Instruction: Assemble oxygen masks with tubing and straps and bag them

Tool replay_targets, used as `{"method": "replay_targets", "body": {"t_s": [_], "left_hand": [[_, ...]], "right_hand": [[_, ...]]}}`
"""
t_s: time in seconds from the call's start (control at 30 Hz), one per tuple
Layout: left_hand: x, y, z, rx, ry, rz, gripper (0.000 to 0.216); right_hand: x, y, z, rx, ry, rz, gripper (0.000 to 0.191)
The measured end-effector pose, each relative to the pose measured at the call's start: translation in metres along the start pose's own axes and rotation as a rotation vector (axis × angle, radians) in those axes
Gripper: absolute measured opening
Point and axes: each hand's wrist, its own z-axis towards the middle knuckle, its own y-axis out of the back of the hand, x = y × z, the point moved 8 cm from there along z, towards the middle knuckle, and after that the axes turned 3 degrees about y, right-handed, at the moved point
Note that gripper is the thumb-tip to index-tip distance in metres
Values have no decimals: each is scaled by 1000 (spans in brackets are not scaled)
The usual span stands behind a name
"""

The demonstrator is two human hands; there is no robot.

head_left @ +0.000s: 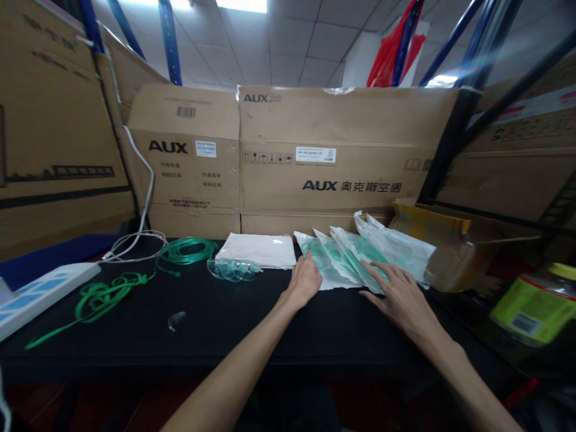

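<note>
Several sealed white pouches [360, 249] with green tubing inside lie fanned out on the black table [211, 324] at right of centre. My left hand [306, 279] rests on the left edge of the fan, fingers curled against the nearest pouch. My right hand [398, 291] lies flat and spread on the front pouches. A stack of empty white bags [258, 249] sits left of them, with a clear mask [231, 270] and a coil of green tubing [186, 251] beside it.
Green straps [101, 297] and a small clear part [176, 320] lie on the left of the table. A white power strip [40, 291] and white cable [135, 243] sit far left. Cardboard boxes [288, 162] wall the back. An open carton [454, 252] and a yellow-green jar [533, 303] stand right.
</note>
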Motion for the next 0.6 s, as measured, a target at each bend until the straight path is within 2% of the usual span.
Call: {"method": "replay_targets", "body": {"t_s": [0.1,0.2,0.27,0.33,0.4,0.47,0.53,0.57,0.6], "left_hand": [[-4,-9,12,19,2,-46,43],[-7,-13,22,27,16,-83,36],[-6,-13,25,27,26,-102,34],[-5,-10,23,18,26,-115,33],[-3,-5,16,-3,7,-126,33],[-3,4,3,-33,-32,-133,37],[-3,16,-16,-67,-79,-136,42],[-3,22,-27,-83,-100,-137,43],[-2,28,-40,-100,-116,-138,40]], "right_hand": [[-14,-14,1,-20,-52,5,45],[-22,-16,6,-47,-110,2,45],[-16,-7,14,-59,-98,-16,49],[0,14,25,-98,-81,-18,57],[27,45,39,-169,-55,61,60],[66,77,52,-207,10,220,47],[123,98,60,-94,207,475,31],[156,108,56,-22,359,602,29],[180,119,50,-7,431,652,27]]}}
